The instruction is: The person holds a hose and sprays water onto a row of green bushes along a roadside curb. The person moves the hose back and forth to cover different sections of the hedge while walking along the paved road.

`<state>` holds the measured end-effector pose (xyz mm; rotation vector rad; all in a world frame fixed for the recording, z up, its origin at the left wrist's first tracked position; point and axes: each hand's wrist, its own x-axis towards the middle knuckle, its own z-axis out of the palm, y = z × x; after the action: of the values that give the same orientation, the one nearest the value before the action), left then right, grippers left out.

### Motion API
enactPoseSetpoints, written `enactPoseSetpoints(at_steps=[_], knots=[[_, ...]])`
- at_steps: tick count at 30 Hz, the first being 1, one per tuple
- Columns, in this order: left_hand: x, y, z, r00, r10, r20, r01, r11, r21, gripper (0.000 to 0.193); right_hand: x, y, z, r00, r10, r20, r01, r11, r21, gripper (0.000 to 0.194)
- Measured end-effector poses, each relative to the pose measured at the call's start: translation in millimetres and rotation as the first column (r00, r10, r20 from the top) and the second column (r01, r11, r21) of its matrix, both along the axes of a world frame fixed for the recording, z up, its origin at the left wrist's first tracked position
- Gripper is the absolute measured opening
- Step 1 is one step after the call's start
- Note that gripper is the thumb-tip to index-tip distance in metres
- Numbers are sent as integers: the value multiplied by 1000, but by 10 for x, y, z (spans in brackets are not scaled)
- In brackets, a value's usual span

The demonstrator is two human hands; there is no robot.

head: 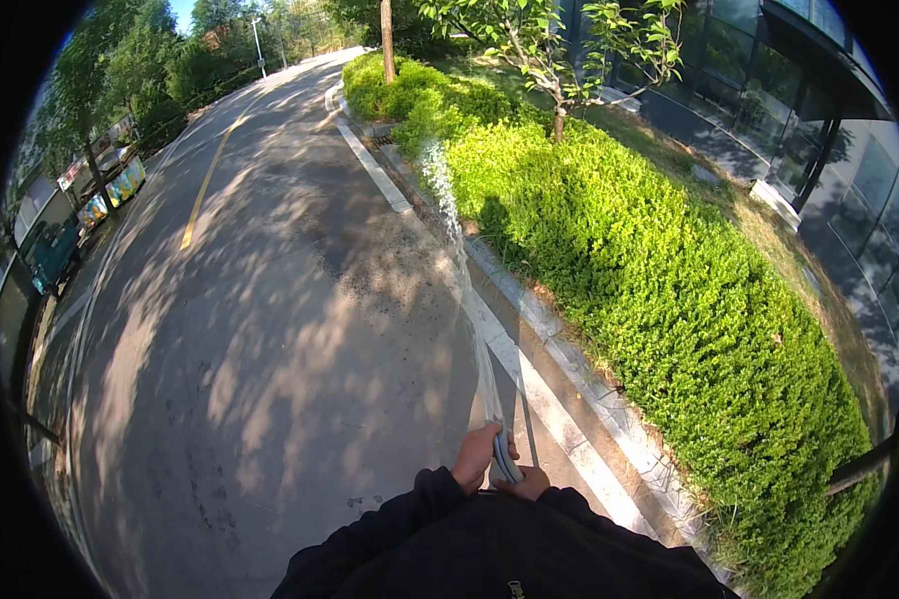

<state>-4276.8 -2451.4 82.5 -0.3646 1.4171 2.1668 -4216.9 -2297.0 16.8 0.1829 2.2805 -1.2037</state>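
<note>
Both hands are close together in front of my dark jacket [487, 531]. My left hand [474, 458] grips a pale, flattened hose [505, 463] near its outlet. Lower on the same hose, my right hand [524, 483] is closed around it. A stream of water [464, 277] shoots forward from the hose end and breaks into white spray beside the far part of a clipped green hedge [644, 284]. The hose behind my right hand is hidden by my body and sleeves.
A white-painted kerb [539, 397] and a stone edging [562, 344] run along the hedge. To the left lies a tree-shaded asphalt road [270, 359] with a wet patch [367, 247]. A small tree [559, 120] rises from the hedge. A glass-fronted building [749, 97] stands at right.
</note>
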Motion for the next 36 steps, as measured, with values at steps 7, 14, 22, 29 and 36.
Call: enactPoseSetpoints(at_steps=[7,14,22,29,36], knots=[[-9,6,27,996,-59,-74,55,997,-48,37,2,21,-132,999,-9,-31,9,1000,-13,54],[-17,21,74,992,-102,-78,99,994,-44,37,-8,50,-283,999,6,-48,-7,1000,-20,61],[-39,42,23,986,-145,-84,143,989,-33,35,-40,67,-307,997,74,-32,-72,996,44,76],[-47,52,43,984,-158,-82,155,987,-47,35,-54,79,-348,993,112,-23,-110,991,75,87],[-55,40,-7,984,-154,-88,153,988,-27,36,-62,66,-323,995,101,-17,-99,993,63,86]])
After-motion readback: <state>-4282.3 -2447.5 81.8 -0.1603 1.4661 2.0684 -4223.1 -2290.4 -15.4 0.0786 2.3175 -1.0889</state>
